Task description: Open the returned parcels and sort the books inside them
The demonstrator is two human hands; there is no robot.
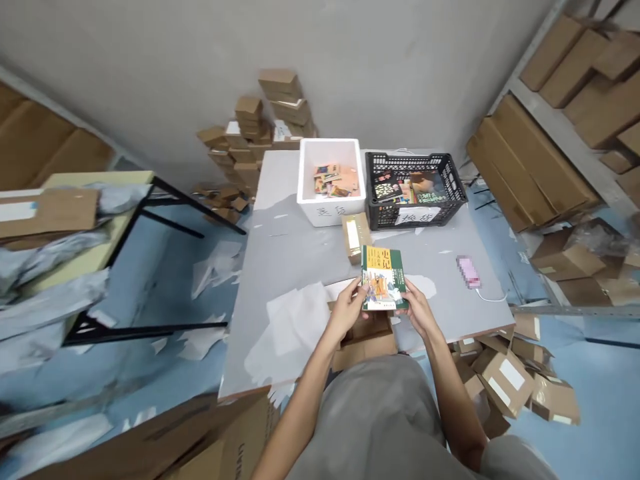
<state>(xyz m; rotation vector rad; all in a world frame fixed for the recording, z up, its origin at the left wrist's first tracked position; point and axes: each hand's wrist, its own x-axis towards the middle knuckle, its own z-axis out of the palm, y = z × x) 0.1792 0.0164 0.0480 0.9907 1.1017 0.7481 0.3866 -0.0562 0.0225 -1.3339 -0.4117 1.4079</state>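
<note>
A book (384, 277) with a green, white and yellow illustrated cover is held face up between my two hands. My left hand (347, 308) grips its left edge, and my right hand (418, 308) grips its right edge, fingers partly hidden beneath. Under the book, an open cardboard box (367, 350) sits at the table's front edge, its inside mostly covered. Just beyond the book stands a small taped cardboard box (356, 235) with a white label.
A white foam bin (330, 212) with colourful booklets and a black crate (440, 217) of books stand at the table's back. White paper (300, 317) lies left, a pink phone (469, 272) with a cable right. Cardboard boxes (505, 380) are piled on the floor.
</note>
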